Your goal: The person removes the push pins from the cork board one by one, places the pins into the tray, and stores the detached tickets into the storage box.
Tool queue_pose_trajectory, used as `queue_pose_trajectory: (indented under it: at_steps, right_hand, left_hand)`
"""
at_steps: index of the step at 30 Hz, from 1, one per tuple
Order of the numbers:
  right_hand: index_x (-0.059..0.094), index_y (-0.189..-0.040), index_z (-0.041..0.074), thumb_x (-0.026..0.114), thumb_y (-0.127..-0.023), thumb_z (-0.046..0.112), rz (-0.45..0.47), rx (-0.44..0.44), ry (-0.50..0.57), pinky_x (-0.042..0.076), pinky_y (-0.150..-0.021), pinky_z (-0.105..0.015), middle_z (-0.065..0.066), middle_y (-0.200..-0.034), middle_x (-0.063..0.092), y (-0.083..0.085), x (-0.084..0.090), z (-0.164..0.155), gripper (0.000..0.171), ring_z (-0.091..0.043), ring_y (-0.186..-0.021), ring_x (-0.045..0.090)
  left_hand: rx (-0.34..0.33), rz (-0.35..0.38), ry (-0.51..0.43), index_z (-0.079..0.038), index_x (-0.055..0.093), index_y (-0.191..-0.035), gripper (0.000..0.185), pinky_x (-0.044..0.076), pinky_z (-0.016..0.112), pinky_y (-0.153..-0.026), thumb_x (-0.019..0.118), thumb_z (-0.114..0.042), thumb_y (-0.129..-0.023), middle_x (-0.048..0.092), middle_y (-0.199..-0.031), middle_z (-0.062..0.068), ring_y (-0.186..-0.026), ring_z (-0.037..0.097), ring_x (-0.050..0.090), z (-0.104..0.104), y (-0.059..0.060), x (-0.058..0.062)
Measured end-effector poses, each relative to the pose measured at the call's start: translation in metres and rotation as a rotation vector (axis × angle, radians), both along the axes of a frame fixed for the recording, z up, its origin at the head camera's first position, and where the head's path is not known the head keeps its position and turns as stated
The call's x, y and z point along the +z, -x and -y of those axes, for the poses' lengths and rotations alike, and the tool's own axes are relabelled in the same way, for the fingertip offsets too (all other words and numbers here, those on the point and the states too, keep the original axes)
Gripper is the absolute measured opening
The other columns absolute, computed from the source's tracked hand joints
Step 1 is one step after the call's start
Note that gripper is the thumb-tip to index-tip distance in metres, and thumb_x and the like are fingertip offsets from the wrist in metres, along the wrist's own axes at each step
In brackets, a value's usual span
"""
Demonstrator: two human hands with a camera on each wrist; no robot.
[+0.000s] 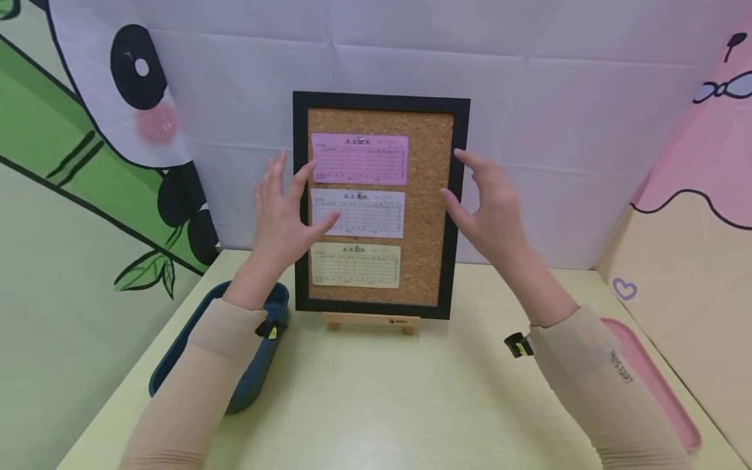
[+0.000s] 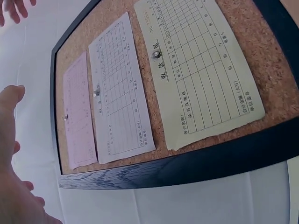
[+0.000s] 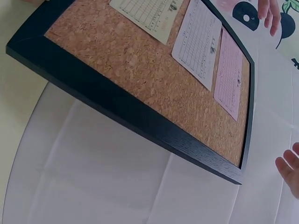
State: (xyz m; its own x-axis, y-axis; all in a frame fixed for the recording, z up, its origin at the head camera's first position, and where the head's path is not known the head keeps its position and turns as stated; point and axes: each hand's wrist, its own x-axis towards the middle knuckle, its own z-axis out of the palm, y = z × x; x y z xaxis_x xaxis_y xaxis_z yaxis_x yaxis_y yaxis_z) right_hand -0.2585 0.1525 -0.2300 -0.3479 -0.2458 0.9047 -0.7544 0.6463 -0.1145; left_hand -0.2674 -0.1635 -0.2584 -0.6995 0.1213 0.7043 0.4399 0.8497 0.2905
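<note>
A black-framed corkboard (image 1: pixel 429 228) stands on a small wooden easel (image 1: pixel 371 319). Pinned on it, one above another, are a pink receipt slip (image 1: pixel 360 159), a white slip (image 1: pixel 376 215) and a pale yellow slip (image 1: pixel 356 266). My left hand (image 1: pixel 282 212) is at the board's left side, fingers spread, thumb overlapping the white slip in the head view. Over by the right edge of the frame is my right hand (image 1: pixel 490 202), thumb and forefinger spread apart. The wrist views show the left hand (image 2: pixel 11 154) and right hand (image 3: pixel 290 170) apart from the frame, holding nothing.
A dark blue tray (image 1: pixel 249 385) sits at the left of the pale table (image 1: pixel 376 405), partly behind the left forearm. At the right, a pink tray (image 1: pixel 652 385) shows past the right sleeve. Behind the board hangs a white cloth (image 1: pixel 529 117) with cartoon prints.
</note>
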Motion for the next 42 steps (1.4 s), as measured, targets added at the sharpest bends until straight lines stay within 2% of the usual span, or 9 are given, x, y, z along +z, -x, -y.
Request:
queue_pose_trajectory:
  at_steps: [4, 12, 18, 22, 27, 32, 38, 42]
  right_hand:
    - [0.046, -0.133, 0.000, 0.066, -0.088, 0.017, 0.012, 0.051, 0.010, 0.046, -0.095, -0.038, -0.015, -0.127, 0.056, 0.012, 0.009, 0.019, 0.052, -0.026, -0.118, 0.052]
    - [0.049, -0.129, 0.001, 0.068, -0.087, 0.017, 0.070, 0.105, 0.072, 0.049, -0.084, -0.038, -0.015, -0.116, 0.060, 0.037, 0.021, 0.050, 0.048, -0.028, -0.103, 0.057]
    - [0.048, -0.131, 0.005, 0.067, -0.088, 0.022, 0.198, 0.104, 0.087, 0.049, -0.085, -0.037, -0.014, -0.115, 0.060, 0.056, 0.025, 0.072, 0.050, -0.024, -0.101, 0.056]
    - [0.047, -0.131, 0.006, 0.067, -0.088, 0.023, 0.266, 0.096, 0.094, 0.050, -0.084, -0.035, -0.014, -0.113, 0.061, 0.069, 0.027, 0.084, 0.051, -0.023, -0.098, 0.057]
    - [0.048, -0.131, 0.008, 0.068, -0.087, 0.023, 0.324, 0.087, 0.108, 0.051, -0.082, -0.033, -0.012, -0.107, 0.063, 0.080, 0.031, 0.096, 0.051, -0.022, -0.092, 0.058]
    - [0.047, -0.131, 0.011, 0.068, -0.087, 0.022, 0.364, 0.062, 0.108, 0.047, -0.074, -0.024, -0.008, -0.094, 0.062, 0.089, 0.032, 0.103, 0.050, -0.017, -0.083, 0.056]
    - [0.045, -0.133, 0.012, 0.066, -0.089, 0.024, 0.447, 0.030, 0.074, 0.042, -0.068, -0.021, -0.005, -0.088, 0.059, 0.098, 0.028, 0.107, 0.050, -0.014, -0.075, 0.052]
    - [0.045, -0.133, 0.016, 0.065, -0.089, 0.026, 0.530, -0.004, 0.065, 0.042, -0.068, -0.022, -0.003, -0.088, 0.058, 0.100, 0.024, 0.108, 0.049, -0.013, -0.076, 0.052]
  left_hand:
    - [-0.001, 0.022, -0.057, -0.033, 0.024, -0.147, 0.080, 0.003, 0.058, -0.112, 0.067, -0.051, -0.081, -0.003, -0.158, 0.008, -0.145, 0.030, -0.005, -0.002, 0.015, 0.002]
    - [-0.040, 0.093, -0.229, -0.037, 0.023, -0.147, 0.080, 0.014, 0.058, -0.110, 0.066, -0.054, -0.081, -0.007, -0.158, 0.002, -0.145, 0.025, -0.001, -0.009, 0.043, 0.006]
    - [-0.055, 0.100, -0.296, -0.036, 0.023, -0.147, 0.081, 0.017, 0.057, -0.110, 0.069, -0.046, -0.082, -0.004, -0.158, 0.004, -0.145, 0.026, 0.001, -0.009, 0.055, 0.008]
    - [-0.060, 0.123, -0.344, -0.039, 0.022, -0.146, 0.081, 0.019, 0.058, -0.109, 0.069, -0.047, -0.082, -0.003, -0.158, 0.005, -0.145, 0.026, 0.003, -0.008, 0.063, 0.011]
    - [-0.081, 0.170, -0.389, -0.041, 0.020, -0.146, 0.081, 0.021, 0.057, -0.109, 0.068, -0.051, -0.081, -0.001, -0.157, 0.008, -0.145, 0.028, 0.003, -0.007, 0.076, 0.013]
    - [-0.112, 0.215, -0.430, -0.043, 0.018, -0.146, 0.082, 0.023, 0.055, -0.109, 0.067, -0.051, -0.081, -0.002, -0.157, 0.007, -0.145, 0.028, 0.006, -0.009, 0.086, 0.016]
    - [-0.117, 0.249, -0.418, -0.042, 0.017, -0.147, 0.082, 0.022, 0.052, -0.110, 0.068, -0.048, -0.082, 0.001, -0.157, 0.005, -0.144, 0.025, 0.010, -0.009, 0.095, 0.021]
    - [-0.128, 0.245, -0.399, -0.036, 0.019, -0.147, 0.082, 0.021, 0.047, -0.112, 0.069, -0.043, -0.083, 0.008, -0.155, 0.005, -0.143, 0.020, 0.014, -0.008, 0.098, 0.021]
